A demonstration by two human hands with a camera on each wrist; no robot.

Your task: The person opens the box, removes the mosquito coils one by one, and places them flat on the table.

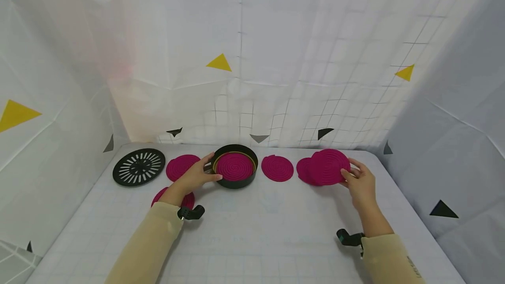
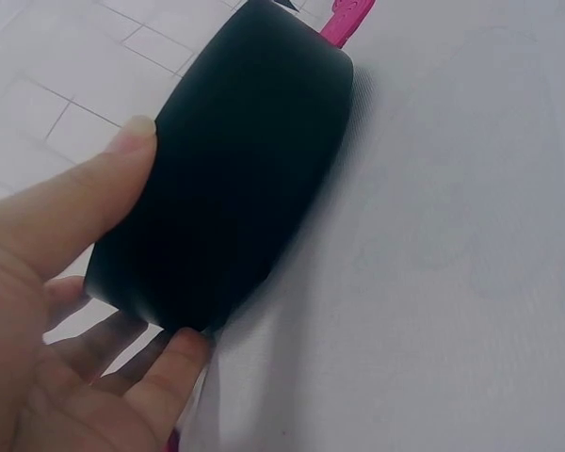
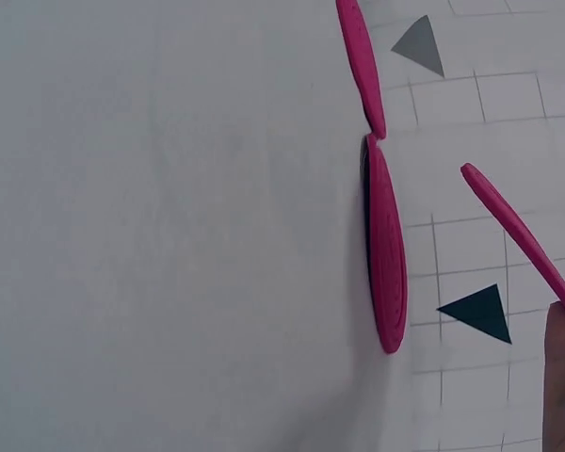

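My left hand [image 1: 194,179] grips the left side of a round black holder [image 1: 236,184], thumb on its near side. Inside the holder lies a magenta spiral coaster [image 1: 235,166]. In the left wrist view the holder's dark outer wall [image 2: 235,169] fills the space between thumb and fingers. My right hand [image 1: 360,184] pinches another magenta coaster [image 1: 329,167] by its right edge. It is raised and tilted, partly covering a coaster [image 1: 303,171] on the table. In the right wrist view the held coaster [image 3: 520,231] appears edge-on, above the surface.
One magenta coaster [image 1: 277,168] lies right of the holder. Two more, an upper coaster [image 1: 181,165] and a lower coaster [image 1: 188,200], lie by my left forearm. A black slotted disc [image 1: 139,167] sits at far left. White sheeting [image 1: 276,56] encloses the white table [image 1: 268,240].
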